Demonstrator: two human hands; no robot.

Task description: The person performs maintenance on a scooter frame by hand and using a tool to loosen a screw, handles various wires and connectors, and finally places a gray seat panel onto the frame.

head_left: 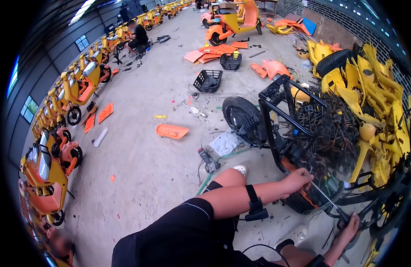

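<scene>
My left hand (298,180) is closed in a pinch at the upper end of a thin, light-coloured rod or cable (322,193) beside a black scooter frame (276,149). From there it slants down to the right, reaching a dark, handle-like part (344,217). My right hand (350,228) has its fingers closed around that part, near the frame's front end. The frame lies stripped of its panels, with a black wheel (242,119) at its far end. Whether the rod is a tool's shaft or a cable of the scooter, I cannot tell.
A power drill (208,160) and a clear plastic bag (224,143) lie left of the frame. Beyond are an orange panel (172,131) and a black basket (207,81). Yellow panels (379,98) and dark metal parts (334,129) heap at right. A person (138,36) crouches far left.
</scene>
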